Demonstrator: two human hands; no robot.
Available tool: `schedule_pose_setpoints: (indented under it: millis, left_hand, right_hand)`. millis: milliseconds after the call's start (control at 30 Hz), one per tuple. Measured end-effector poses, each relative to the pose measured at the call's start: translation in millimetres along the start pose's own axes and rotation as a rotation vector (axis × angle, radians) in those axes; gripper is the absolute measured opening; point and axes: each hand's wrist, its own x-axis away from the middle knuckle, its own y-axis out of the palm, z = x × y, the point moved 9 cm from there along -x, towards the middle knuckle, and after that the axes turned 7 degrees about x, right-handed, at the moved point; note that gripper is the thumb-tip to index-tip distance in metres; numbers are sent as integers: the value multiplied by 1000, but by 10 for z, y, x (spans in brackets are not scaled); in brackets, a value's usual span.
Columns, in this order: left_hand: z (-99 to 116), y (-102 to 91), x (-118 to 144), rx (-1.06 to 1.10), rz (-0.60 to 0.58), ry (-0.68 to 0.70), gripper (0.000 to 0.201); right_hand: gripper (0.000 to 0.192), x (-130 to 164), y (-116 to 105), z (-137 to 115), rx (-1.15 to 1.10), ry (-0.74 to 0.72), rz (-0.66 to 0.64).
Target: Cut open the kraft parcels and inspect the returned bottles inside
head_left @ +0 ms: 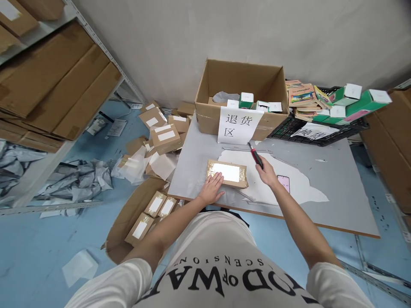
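Note:
A taped brown cardboard box [241,183] with a white label lies on the grey table [340,201]. My left hand [212,188] rests on its left part, fingers stretched out over the label and the front edge. To the right of the box, my right hand [266,172] is wrapped around a black and red utility knife [256,156]. Its blade points up and to the left, apart from the box. Torn white paper [302,184] spreads under the knife hand. A phone [284,183] with a pink screen lies beside my right wrist.
At the table's back stand a large open carton [205,115] with a paper sign and a black crate [282,132] of booklets and green-white boxes. Left of the table, small parcels [167,139] pile up, with more in an open carton [118,226]. A shelf [48,171] stands further left.

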Motion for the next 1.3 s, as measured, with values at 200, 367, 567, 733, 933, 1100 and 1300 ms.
schedule_pose_setpoints:
  millis: [200, 367, 567, 733, 933, 1100, 1300]
  left_hand:
    - [-2, -7, 3, 5, 7, 17, 70]
    - [-18, 8, 8, 8, -7, 19, 70]
    - [-21, 13, 11, 13, -13, 17, 71]
    - [-23, 11, 2, 7, -17, 14, 72]
    - [-26, 1, -9, 6, -30, 5, 71]
    - [-26, 6, -3, 7, -37, 15, 73]
    - [-40, 25, 0, -2, -42, 17, 74]
  right_hand:
    - [54, -228, 176, -1129, 34, -389, -335]
    - [53, -297, 469, -1436, 269, -553, -529]
    - [54, -333, 508, -1486, 422, -562, -578]
    - [58, -316, 491, -1521, 502, -548, -575]
    - [60, -306, 518, -1510, 514, -589, -546]
    - [59, -287, 487, -1512, 519, -592, -533]
    - [62, -281, 422, -1512, 553, -606, -566]
